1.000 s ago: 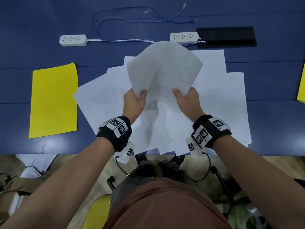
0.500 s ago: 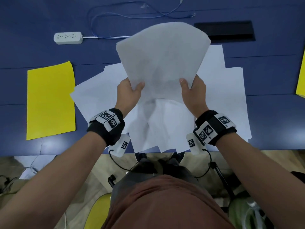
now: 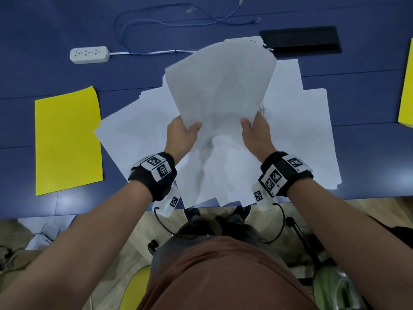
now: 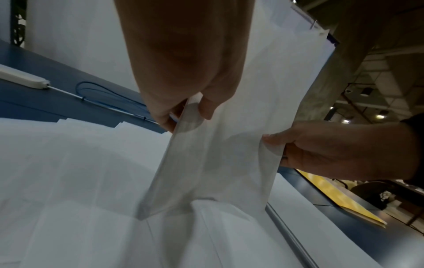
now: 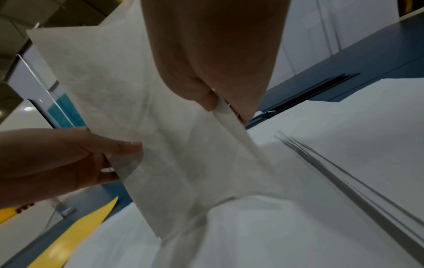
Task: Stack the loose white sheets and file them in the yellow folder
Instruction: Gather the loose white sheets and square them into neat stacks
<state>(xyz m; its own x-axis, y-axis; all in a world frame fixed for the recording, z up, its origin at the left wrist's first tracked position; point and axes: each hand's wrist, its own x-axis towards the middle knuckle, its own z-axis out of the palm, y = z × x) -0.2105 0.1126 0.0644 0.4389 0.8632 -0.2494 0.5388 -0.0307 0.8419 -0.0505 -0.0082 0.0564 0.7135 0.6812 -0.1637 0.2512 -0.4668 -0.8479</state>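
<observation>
Here, the left hand [image 3: 181, 136] pinches the left edge of a raised bundle of white sheets [image 3: 220, 90], thumb on the near face, fingers curled behind it. Left wrist view confirms: thumb and fingers [image 4: 160, 116] clamped on the paper edge. The right hand [image 3: 257, 135] holds the bundle's right edge the same way, thumb in front, fingers behind; right wrist view shows the paper pressed between thumb and fingers [image 5: 243, 110].

The bundle stands nearly upright between the hands, fanning wider toward its top. Its lower edge meets the spread of loose white sheets [image 3: 138, 128] lying under it on the blue table [image 3: 366, 157]. That spread extends left, right and behind the bundle, overlapping unevenly, a few sheets overhanging the table's near edge.

Both wrists carry black bands with white marker blocks.

Yellow folder [image 3: 67, 142] lies flat and closed, well left of the bundle, just clear of the loose sheets. A second yellow item [image 3: 406, 86] sits at the table's far right, well apart from the bundle, mostly cut off by the frame.

Behind the bundle and to its left: a white power strip [image 3: 89, 55] with a looped blue cable [image 3: 156, 25]. Behind and right: a black recessed panel [image 3: 301, 40] in the table; a second white power strip [image 3: 257, 39] peeks out just over the bundle's top edge.
</observation>
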